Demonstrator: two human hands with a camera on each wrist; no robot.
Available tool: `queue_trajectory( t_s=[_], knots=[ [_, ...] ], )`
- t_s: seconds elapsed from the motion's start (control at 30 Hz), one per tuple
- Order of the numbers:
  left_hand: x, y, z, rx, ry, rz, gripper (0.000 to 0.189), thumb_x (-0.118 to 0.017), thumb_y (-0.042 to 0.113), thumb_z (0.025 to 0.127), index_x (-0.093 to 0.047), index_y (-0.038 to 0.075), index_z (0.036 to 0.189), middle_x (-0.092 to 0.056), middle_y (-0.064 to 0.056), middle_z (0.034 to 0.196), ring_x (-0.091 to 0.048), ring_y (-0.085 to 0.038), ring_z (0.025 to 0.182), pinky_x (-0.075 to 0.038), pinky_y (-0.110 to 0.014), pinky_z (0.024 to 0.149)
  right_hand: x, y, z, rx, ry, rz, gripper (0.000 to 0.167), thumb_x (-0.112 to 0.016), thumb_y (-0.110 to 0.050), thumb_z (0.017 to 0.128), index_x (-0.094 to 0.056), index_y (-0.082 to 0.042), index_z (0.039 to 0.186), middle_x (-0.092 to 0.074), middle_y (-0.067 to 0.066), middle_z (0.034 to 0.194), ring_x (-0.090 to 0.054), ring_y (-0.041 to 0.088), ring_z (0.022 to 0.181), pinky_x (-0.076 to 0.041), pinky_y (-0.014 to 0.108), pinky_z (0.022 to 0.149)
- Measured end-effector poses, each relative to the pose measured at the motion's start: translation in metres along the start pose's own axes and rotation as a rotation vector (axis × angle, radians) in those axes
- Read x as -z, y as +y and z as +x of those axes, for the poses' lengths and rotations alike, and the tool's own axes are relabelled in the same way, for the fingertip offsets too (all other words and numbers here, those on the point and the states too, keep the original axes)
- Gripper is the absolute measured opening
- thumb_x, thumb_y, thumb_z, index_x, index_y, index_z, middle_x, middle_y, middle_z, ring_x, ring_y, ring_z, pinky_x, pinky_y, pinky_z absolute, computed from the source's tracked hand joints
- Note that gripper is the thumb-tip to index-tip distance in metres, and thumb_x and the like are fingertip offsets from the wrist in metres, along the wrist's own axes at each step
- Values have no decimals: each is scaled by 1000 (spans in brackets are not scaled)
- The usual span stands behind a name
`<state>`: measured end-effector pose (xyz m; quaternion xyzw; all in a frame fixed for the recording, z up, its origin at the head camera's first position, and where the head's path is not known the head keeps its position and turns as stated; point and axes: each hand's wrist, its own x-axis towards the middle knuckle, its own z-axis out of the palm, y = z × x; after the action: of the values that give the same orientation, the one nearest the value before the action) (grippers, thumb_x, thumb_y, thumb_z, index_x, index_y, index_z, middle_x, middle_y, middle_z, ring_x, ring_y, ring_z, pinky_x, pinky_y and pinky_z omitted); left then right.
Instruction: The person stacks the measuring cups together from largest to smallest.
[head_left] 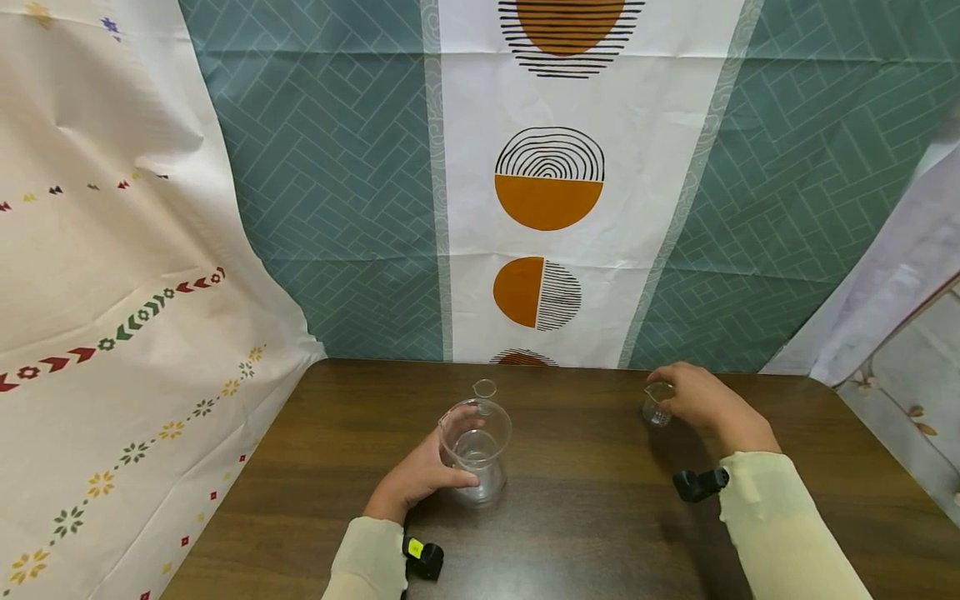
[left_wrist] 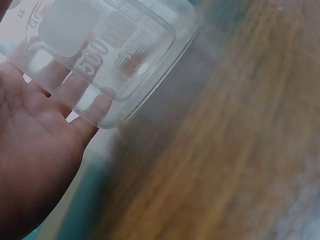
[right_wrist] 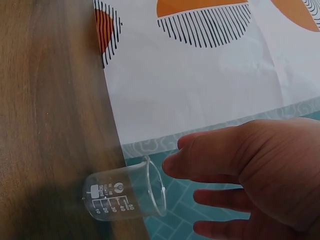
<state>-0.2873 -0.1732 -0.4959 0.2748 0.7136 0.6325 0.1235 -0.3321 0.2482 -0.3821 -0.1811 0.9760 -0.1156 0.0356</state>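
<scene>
My left hand [head_left: 420, 473] grips a large clear glass beaker [head_left: 487, 479], thumb on the near side and fingers round the far side. In the left wrist view a "500" mark shows on the beaker [left_wrist: 107, 55]; whether its base touches the table I cannot tell. Toward the right, a small glass beaker [head_left: 656, 410] with a white scale up to 50 stands on the table. My right hand [head_left: 701, 402] hovers by its rim with fingers spread loosely. In the right wrist view, a gap shows between those fingers and the small beaker [right_wrist: 115, 195].
Another small glass vessel [head_left: 484, 388] stands just behind the large beaker, mostly hidden by it. The brown wooden table [head_left: 577, 517] ends at a hanging patterned cloth [head_left: 360, 208] at the back. A cream cloth [head_left: 112, 333] hangs along the left side.
</scene>
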Motion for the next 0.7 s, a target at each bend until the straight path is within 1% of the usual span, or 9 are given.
queue_trajectory(
  t_s=[0.13, 0.33, 0.57, 0.7],
  knots=[
    [0, -2, 0, 1, 0, -1, 96, -85, 20, 72, -26, 19, 149, -37, -16, 150, -41, -28, 132, -46, -38, 97, -2, 2, 0, -8, -5, -4, 42, -66, -8, 81, -62, 0, 122, -59, 29, 122, -50, 52, 116, -43, 60, 91],
    [1, -3, 1, 2, 1, 4, 96, -85, 23, 72, -27, 21, 148, -37, -16, 150, -41, -27, 132, -46, -36, 97, -4, 4, 0, -4, 10, -6, 42, -67, -8, 79, -63, 0, 119, -59, 29, 120, -51, 51, 115, -44, 59, 91],
    [1, -2, 0, 13, -4, 19, 98, -85, 24, 72, -25, 16, 149, -38, -16, 150, -41, -26, 132, -45, -34, 98, -7, 6, 0, -13, 12, 2, 43, -66, -7, 78, -62, 1, 120, -58, 30, 120, -51, 51, 115, -44, 59, 91],
    [1, 0, 0, 13, -2, 12, 98, -85, 23, 72, -25, 16, 149, -37, -18, 150, -41, -26, 132, -46, -33, 98, -7, 7, 0, -19, 15, 9, 43, -65, -7, 79, -62, 1, 121, -56, 31, 123, -49, 53, 116, -43, 60, 91]
  ],
)
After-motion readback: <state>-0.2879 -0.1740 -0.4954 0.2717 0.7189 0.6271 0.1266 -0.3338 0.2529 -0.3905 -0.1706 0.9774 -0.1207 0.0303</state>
